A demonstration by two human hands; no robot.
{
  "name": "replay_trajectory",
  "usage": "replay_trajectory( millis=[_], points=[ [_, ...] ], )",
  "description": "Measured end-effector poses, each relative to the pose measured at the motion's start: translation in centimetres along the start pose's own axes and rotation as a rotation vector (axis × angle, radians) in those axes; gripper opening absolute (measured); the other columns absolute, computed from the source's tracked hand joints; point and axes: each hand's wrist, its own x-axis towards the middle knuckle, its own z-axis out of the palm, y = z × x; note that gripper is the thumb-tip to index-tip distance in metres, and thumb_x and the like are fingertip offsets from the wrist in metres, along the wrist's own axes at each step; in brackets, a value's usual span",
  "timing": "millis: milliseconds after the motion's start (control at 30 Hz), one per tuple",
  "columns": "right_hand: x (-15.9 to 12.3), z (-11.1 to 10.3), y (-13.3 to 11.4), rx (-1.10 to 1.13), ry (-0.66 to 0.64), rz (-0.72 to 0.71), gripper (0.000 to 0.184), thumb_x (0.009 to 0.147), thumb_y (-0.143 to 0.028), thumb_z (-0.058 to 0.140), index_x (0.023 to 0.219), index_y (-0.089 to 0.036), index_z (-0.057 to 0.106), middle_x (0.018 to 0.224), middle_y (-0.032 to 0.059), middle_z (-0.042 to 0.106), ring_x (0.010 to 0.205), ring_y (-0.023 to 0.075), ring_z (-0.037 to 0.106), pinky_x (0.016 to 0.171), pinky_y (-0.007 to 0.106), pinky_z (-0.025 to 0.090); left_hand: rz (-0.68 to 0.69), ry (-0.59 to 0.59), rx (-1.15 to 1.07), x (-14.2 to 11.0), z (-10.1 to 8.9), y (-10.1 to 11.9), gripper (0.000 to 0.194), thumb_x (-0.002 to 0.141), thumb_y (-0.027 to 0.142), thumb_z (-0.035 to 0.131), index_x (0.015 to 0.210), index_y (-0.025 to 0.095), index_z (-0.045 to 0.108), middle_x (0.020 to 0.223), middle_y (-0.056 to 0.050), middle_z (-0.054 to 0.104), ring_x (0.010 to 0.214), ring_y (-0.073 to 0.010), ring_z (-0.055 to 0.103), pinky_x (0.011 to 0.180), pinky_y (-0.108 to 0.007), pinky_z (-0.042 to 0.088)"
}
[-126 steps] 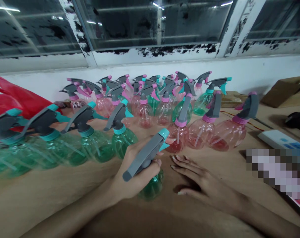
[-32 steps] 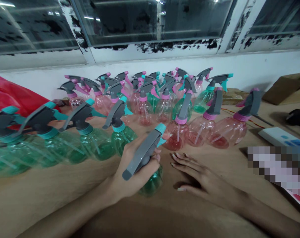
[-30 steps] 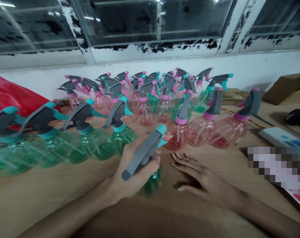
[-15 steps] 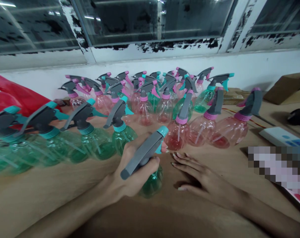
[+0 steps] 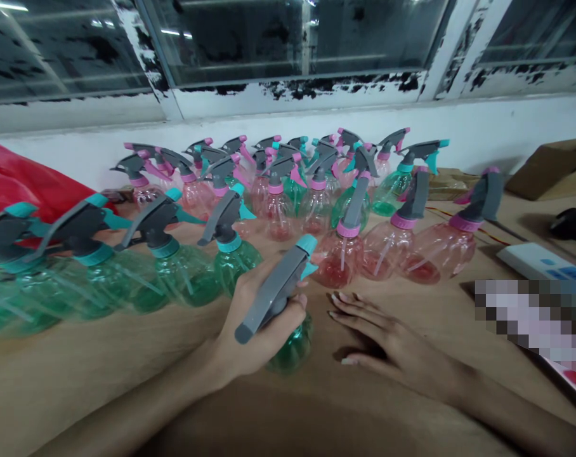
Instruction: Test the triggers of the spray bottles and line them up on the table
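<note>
My left hand (image 5: 259, 317) is wrapped round the neck of a green spray bottle (image 5: 290, 349) with a grey head and a teal nozzle. The head points away from me and to the right; my palm and fingers hide the collar and part of the bottle. My right hand (image 5: 380, 333) rests on the table to the right of it, fingers spread, holding nothing. Green spray bottles (image 5: 186, 276) with teal collars stand in a row on the left. Pink spray bottles (image 5: 338, 260) stand just beyond my right hand.
More pink and green spray bottles (image 5: 278, 212) crowd the back of the wooden table (image 5: 140, 362), near the wall. A red plastic bag (image 5: 35, 184) lies at the left. Brown cardboard (image 5: 554, 168), a white box (image 5: 545, 260) and a dark object (image 5: 573, 226) are on the right.
The trigger of the held bottle has drawn in closer to its neck, with my left fingers curled tighter. Its head has tipped slightly. My right hand stays in place.
</note>
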Motion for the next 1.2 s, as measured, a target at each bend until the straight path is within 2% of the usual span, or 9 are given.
replay_trajectory(
  millis=[300, 633, 867, 1200],
  points=[
    [-0.03, 0.07, 0.04, 0.011, 0.004, 0.007, 0.057, 0.086, -0.05, 0.052, 0.137, -0.027, 0.04, 0.146, 0.0026, 0.037, 0.135, 0.0226, 0.028, 0.112, 0.046, 0.024, 0.039, -0.007, -0.065, -0.12, 0.18, -0.32, 0.011, 0.07, 0.019, 0.045, 0.074, 0.025, 0.054, 0.073, 0.0, 0.06, 0.064, -0.0155, 0.059, 0.066, -0.029, 0.053],
    [0.01, 0.22, 0.24, -0.003, 0.005, -0.01, 0.057, 0.086, -0.05, 0.052, 0.137, -0.027, 0.039, 0.146, 0.0031, 0.036, 0.135, 0.0232, 0.029, 0.111, 0.047, 0.026, 0.04, -0.006, -0.052, 0.06, 0.18, -0.43, 0.007, 0.072, 0.022, 0.045, 0.072, 0.025, 0.052, 0.074, 0.0, 0.061, 0.066, -0.0167, 0.059, 0.068, -0.03, 0.053],
    [0.03, 0.04, 0.0, 0.013, 0.013, -0.008, 0.057, 0.086, -0.049, 0.052, 0.137, -0.028, 0.039, 0.145, 0.0032, 0.039, 0.134, 0.0236, 0.031, 0.112, 0.047, 0.024, 0.025, -0.01, -0.042, -0.01, 0.18, -0.3, 0.007, 0.074, 0.022, 0.046, 0.073, 0.025, 0.052, 0.074, 0.0, 0.061, 0.065, -0.0167, 0.06, 0.068, -0.031, 0.054],
    [-0.03, 0.21, 0.09, -0.006, 0.015, -0.004, 0.056, 0.086, -0.049, 0.052, 0.136, -0.027, 0.04, 0.145, 0.0028, 0.038, 0.135, 0.0227, 0.03, 0.111, 0.046, 0.025, 0.073, -0.004, -0.03, 0.11, 0.26, -0.48, 0.007, 0.075, 0.02, 0.045, 0.074, 0.024, 0.05, 0.073, 0.001, 0.058, 0.065, -0.0158, 0.059, 0.066, -0.03, 0.052]
  ],
)
